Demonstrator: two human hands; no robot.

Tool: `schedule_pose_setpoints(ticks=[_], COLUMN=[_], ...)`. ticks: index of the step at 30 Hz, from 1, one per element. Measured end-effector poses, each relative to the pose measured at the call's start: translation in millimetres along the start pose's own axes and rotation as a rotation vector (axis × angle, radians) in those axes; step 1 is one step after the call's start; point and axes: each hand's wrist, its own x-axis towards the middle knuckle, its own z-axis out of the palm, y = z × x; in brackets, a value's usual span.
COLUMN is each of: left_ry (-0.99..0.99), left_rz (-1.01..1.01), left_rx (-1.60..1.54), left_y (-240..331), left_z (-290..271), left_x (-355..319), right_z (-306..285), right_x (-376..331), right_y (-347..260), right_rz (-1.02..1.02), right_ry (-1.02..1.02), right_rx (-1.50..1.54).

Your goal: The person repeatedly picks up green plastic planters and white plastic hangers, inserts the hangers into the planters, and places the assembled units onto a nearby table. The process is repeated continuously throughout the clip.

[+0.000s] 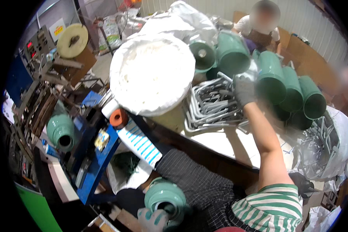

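Note:
My left hand, in a pale glove with teal fingertips, grips a glossy green rounded vessel by its open neck. The vessel rests against my lap with its mouth tilted toward me. My right arm reaches far out over the table. At its end, my right hand, in a grey glove, is curled at the right edge of a pile of bent grey handles. Its fingertips are partly hidden, so whatever they hold does not show. Beyond that hand lie green cylinders.
A large white-lined tub of white pieces stands left of the handles. More green cylinders are stacked at right, above a bag of handles. A blue machine holds another green vessel. A co-worker sits across the table.

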Motion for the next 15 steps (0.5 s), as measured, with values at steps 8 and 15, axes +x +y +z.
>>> schedule_pose_setpoints(ticks=[8, 15], left_ry=[0.213, 0.716], left_rz=[0.008, -0.307], left_rx=[-0.056, -0.228], left_y=[18.6, 21.5], left_z=[0.9, 37.3], left_x=[21.3, 11.1], right_z=[-71.2, -145.4], right_x=[-26.8, -123.5], right_y=[-2.2, -98.8], right_rz=[-0.099, -0.496], right_ry=[0.554, 0.547], right_rx=[0.329, 1.488])
